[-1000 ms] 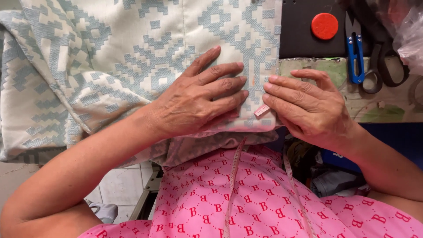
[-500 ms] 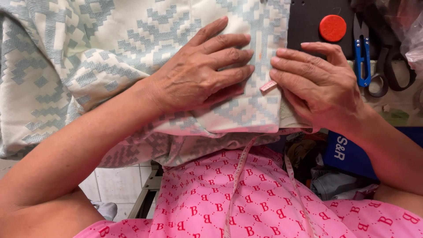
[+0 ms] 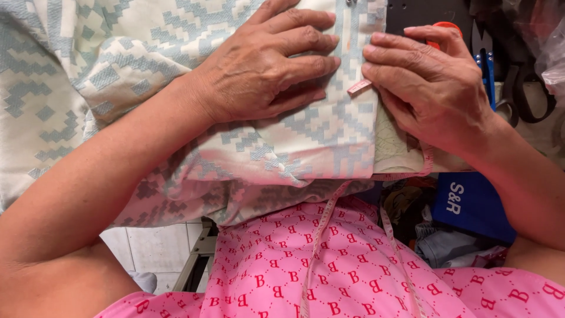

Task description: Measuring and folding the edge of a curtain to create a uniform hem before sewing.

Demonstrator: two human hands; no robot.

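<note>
Head view: dark machine bed (image 3: 412, 15) lay at the top edge, with blue-handled snips (image 3: 486, 65) beside it. Left hand (image 3: 265, 65) pressed flat, fingers spread, pinning the cream and pale-blue patterned woven cloth (image 3: 147, 65). Right hand (image 3: 429, 88) lay alongside with fingers together, trapping the pink tape measure (image 3: 359, 88) at the cloth's edge, apparently to keep it aligned.

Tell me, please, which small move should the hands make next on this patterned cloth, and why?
Probably press the fold edge down flat: the left hand lies flat on the patterned cloth, the right hand holds its edge, and the pink tape end sits between their fingers.
</note>
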